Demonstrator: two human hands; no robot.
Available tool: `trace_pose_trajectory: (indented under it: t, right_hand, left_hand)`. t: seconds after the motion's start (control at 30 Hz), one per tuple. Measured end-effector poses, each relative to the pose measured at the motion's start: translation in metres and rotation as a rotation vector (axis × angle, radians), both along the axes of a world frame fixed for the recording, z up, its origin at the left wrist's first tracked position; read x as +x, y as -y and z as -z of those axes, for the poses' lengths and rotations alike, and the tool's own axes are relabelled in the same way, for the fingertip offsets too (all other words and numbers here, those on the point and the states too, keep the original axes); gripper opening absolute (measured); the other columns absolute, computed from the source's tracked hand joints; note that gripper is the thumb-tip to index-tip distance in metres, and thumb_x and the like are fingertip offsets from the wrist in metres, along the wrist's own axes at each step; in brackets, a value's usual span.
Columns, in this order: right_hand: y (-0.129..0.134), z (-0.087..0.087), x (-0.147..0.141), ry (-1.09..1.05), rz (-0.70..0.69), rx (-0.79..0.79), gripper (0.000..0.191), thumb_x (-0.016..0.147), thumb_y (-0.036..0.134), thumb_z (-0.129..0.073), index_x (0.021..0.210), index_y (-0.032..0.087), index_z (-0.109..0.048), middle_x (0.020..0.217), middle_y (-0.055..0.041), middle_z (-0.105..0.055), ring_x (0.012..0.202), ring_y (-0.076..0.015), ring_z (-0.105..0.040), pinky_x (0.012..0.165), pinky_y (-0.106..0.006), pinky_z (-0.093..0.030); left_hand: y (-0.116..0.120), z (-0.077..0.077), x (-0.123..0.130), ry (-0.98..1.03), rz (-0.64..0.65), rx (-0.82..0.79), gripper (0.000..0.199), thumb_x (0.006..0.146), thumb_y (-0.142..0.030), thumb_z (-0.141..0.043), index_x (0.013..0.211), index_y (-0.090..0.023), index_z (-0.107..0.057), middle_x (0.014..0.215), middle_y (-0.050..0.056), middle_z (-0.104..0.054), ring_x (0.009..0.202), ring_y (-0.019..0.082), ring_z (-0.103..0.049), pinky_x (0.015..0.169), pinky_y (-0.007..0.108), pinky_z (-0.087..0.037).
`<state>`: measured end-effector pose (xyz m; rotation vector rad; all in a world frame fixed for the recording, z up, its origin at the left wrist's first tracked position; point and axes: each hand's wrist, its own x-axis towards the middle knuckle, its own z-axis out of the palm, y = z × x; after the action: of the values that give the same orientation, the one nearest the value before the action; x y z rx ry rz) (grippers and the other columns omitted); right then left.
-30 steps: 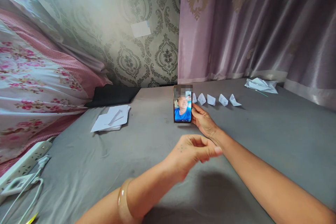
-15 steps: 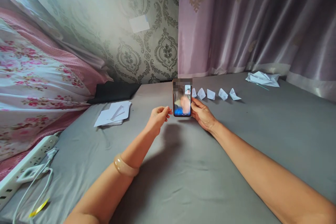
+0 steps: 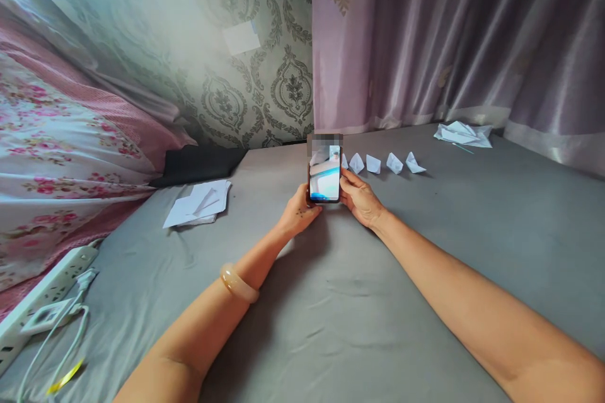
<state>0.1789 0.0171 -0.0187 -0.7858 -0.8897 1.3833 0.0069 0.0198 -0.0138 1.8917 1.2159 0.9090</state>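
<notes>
A smartphone (image 3: 324, 176) stands upright in front of me, its lit screen facing me with a small inset picture at the upper right. My right hand (image 3: 362, 198) grips its right edge. My left hand (image 3: 301, 211) holds the lower left side, thumb along the bottom edge and the other fingers hidden behind the phone. Just beyond my right hand, several folded white paper pieces (image 3: 373, 164) stand in a row on the grey sheet (image 3: 331, 302). The leftmost one is partly covered by the phone.
White paper sheets (image 3: 201, 203) lie at left, near a folded black cloth (image 3: 203, 164). More white paper (image 3: 463, 134) lies by the curtain (image 3: 406, 44). A power strip (image 3: 47, 289) with white cables and a yellow strip (image 3: 65, 378) are at lower left. A floral cloth (image 3: 57, 170) hangs on the left.
My left hand has moved from beside the phone onto its lower left side. The screen picture has changed. My right hand keeps its hold, and the whole view has shifted slightly.
</notes>
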Motion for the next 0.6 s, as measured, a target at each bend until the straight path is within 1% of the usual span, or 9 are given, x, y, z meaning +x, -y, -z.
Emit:
trace_pose_trajectory:
  t: [0.1, 0.23, 0.3, 0.4, 0.6]
  right_hand:
    - [0.001, -0.001, -0.001, 0.007, -0.007, -0.01, 0.038, 0.077, 0.034, -0.068, 0.115, 0.034, -0.067, 0.107, 0.0038, -0.073, 0.097, -0.0179, -0.067, 0.088, -0.035, -0.052]
    - [0.0, 0.001, -0.001, 0.017, -0.027, -0.02, 0.037, 0.078, 0.034, -0.067, 0.115, 0.035, -0.066, 0.106, 0.0047, -0.073, 0.093, -0.017, -0.068, 0.085, -0.034, -0.052]
    - [0.0, 0.002, -0.001, 0.019, -0.023, -0.031, 0.037, 0.077, 0.034, -0.068, 0.114, 0.035, -0.067, 0.102, 0.005, -0.073, 0.09, -0.0165, -0.068, 0.082, -0.033, -0.052]
    - [0.0, 0.001, -0.001, 0.026, -0.012, -0.038, 0.039, 0.075, 0.035, -0.07, 0.114, 0.034, -0.067, 0.096, 0.005, -0.074, 0.085, -0.0159, -0.067, 0.079, -0.032, -0.052]
    - [0.001, -0.002, -0.003, 0.071, -0.012, -0.023, 0.037, 0.076, 0.037, -0.07, 0.113, 0.035, -0.067, 0.095, 0.0053, -0.073, 0.085, -0.0159, -0.066, 0.075, -0.031, -0.052]
  left_hand:
    - [0.0, 0.003, -0.002, -0.039, -0.048, 0.053, 0.043, 0.074, -0.012, -0.065, 0.114, -0.016, -0.051, 0.092, 0.004, -0.065, 0.081, 0.018, -0.06, 0.075, 0.03, -0.046]
    - [0.001, 0.003, -0.006, -0.045, -0.075, 0.055, 0.04, 0.074, -0.013, -0.068, 0.111, -0.019, -0.055, 0.091, 0.003, -0.067, 0.081, 0.019, -0.061, 0.075, 0.03, -0.046]
    - [0.001, 0.003, -0.008, -0.048, -0.064, 0.051, 0.041, 0.074, -0.014, -0.069, 0.112, -0.019, -0.054, 0.092, 0.003, -0.068, 0.08, 0.019, -0.061, 0.074, 0.03, -0.046]
    - [0.001, 0.004, -0.011, -0.042, -0.013, 0.053, 0.045, 0.075, -0.014, -0.069, 0.117, -0.018, -0.053, 0.097, 0.004, -0.069, 0.081, 0.019, -0.061, 0.074, 0.03, -0.047]
    - [-0.002, 0.007, -0.015, -0.011, 0.047, 0.059, 0.04, 0.078, -0.015, -0.066, 0.116, -0.018, -0.054, 0.102, 0.007, -0.069, 0.09, 0.021, -0.063, 0.077, 0.031, -0.047]
